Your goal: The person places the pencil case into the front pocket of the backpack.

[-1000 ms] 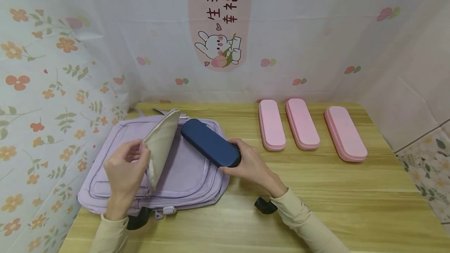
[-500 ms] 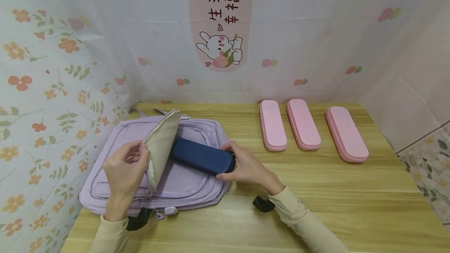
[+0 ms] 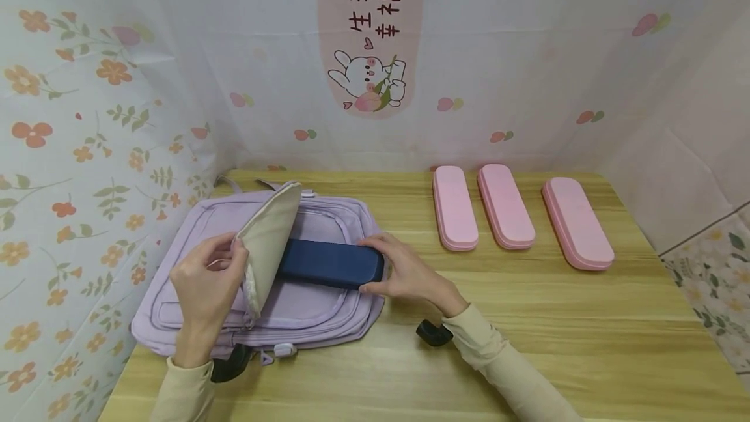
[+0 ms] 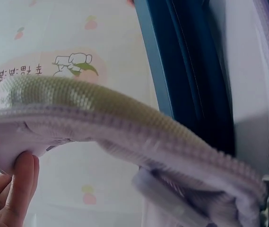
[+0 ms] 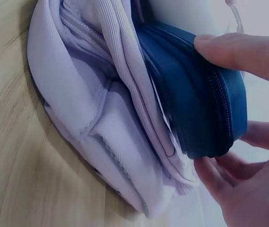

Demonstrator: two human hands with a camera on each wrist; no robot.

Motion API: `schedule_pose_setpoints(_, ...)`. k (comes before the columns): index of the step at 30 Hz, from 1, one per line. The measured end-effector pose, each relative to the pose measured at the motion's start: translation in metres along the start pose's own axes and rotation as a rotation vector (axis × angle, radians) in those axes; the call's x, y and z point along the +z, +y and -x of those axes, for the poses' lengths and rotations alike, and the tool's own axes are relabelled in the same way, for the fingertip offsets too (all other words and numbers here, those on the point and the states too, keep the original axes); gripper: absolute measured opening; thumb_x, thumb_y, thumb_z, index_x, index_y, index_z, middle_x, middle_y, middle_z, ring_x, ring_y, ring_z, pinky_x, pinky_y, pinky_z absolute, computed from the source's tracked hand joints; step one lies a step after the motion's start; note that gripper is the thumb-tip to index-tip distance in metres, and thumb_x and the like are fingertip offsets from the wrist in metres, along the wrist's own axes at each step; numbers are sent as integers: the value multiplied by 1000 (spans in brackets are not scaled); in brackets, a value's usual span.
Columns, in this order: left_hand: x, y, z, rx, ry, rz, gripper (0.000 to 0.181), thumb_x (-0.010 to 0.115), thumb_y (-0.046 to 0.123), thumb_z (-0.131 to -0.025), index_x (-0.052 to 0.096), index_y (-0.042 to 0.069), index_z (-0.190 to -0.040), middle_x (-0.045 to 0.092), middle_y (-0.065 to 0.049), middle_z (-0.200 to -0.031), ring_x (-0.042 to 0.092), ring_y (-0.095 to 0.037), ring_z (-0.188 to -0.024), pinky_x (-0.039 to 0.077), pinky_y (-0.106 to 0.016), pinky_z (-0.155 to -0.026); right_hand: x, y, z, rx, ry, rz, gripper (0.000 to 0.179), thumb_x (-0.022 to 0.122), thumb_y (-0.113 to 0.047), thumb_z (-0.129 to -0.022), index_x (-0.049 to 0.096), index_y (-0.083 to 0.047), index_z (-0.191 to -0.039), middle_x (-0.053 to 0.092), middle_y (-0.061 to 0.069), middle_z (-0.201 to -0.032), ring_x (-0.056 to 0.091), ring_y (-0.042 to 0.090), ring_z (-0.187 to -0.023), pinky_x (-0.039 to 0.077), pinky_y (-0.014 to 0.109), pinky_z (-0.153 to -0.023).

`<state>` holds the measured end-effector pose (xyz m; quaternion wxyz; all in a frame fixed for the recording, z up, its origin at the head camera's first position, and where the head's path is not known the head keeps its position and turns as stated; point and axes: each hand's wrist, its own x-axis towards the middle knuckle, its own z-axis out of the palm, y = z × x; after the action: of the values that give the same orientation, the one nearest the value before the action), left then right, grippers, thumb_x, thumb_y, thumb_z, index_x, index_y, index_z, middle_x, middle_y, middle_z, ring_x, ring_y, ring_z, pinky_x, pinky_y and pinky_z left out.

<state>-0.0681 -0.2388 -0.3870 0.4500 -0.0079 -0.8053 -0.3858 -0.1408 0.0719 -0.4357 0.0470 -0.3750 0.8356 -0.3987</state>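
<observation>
A lavender backpack (image 3: 187, 226) lies flat on the left of the table, its front pocket unzipped. My left hand (image 3: 205, 288) pinches the edge of the raised pocket flap (image 3: 271, 239), whose cream lining shows; the left wrist view has the flap's zipper edge (image 4: 125, 132). With thumb and fingers on either side, my right hand (image 3: 407, 272) grips the near end of a dark blue zippered pencil case (image 3: 331, 264). The case lies across the pocket, its far end hidden behind the flap. In the right wrist view the case's zipper (image 5: 219, 101) runs round the gripped end.
Three pink pencil cases, a left one (image 3: 455, 208), a middle one (image 3: 506, 206) and a right one (image 3: 577, 223), lie apart on the wooden table (image 3: 527, 331), right of the backpack. Patterned cloth hangs at the back (image 3: 498, 70) and left side.
My right hand has turned the blue pencil case nearly level and slid it left under the flap. My left hand keeps holding the flap in the same place.
</observation>
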Motion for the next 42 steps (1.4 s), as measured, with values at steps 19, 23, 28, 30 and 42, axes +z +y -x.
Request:
schedule_pose_setpoints(19,1,4,-1,-34,37,20,10,70,-5,-81,77,-7,-88,73,-22,-74,55,19,-64,47,2,-62,22,-13,-22,-42,30,22,75,91,-30,-71,55,-2,-131,64,8,-120,61,19,-106,54,34,-95)
schedule_pose_setpoints(23,1,4,-2,-28,44,32,10,70,-7,-80,77,-8,-87,72,-24,-74,54,19,-63,47,2,-60,27,-19,-25,-29,31,19,74,91,-30,-71,56,-4,-130,64,7,-121,61,19,-107,54,34,-96)
schedule_pose_setpoints(28,2,7,-2,-8,46,40,9,68,-8,-80,76,-10,-86,70,-24,-70,53,19,-61,46,2,-59,34,-23,-29,-43,7,9,71,91,-29,-72,57,-3,-129,64,9,-120,61,21,-109,53,36,-97)
schedule_pose_setpoints(30,3,9,-1,-5,49,45,9,68,-8,-81,75,-10,-86,70,-24,-69,52,19,-60,46,2,-59,38,-25,-31,-53,-11,9,70,91,-29,-73,57,-3,-128,64,9,-120,60,21,-110,52,36,-99)
schedule_pose_setpoints(42,5,10,2,-30,48,28,9,70,-6,-81,77,-8,-87,71,-22,-71,52,19,-61,46,3,-59,61,-38,-36,7,18,56,70,92,-34,-72,60,-11,-130,55,8,-121,54,20,-111,49,35,-99)
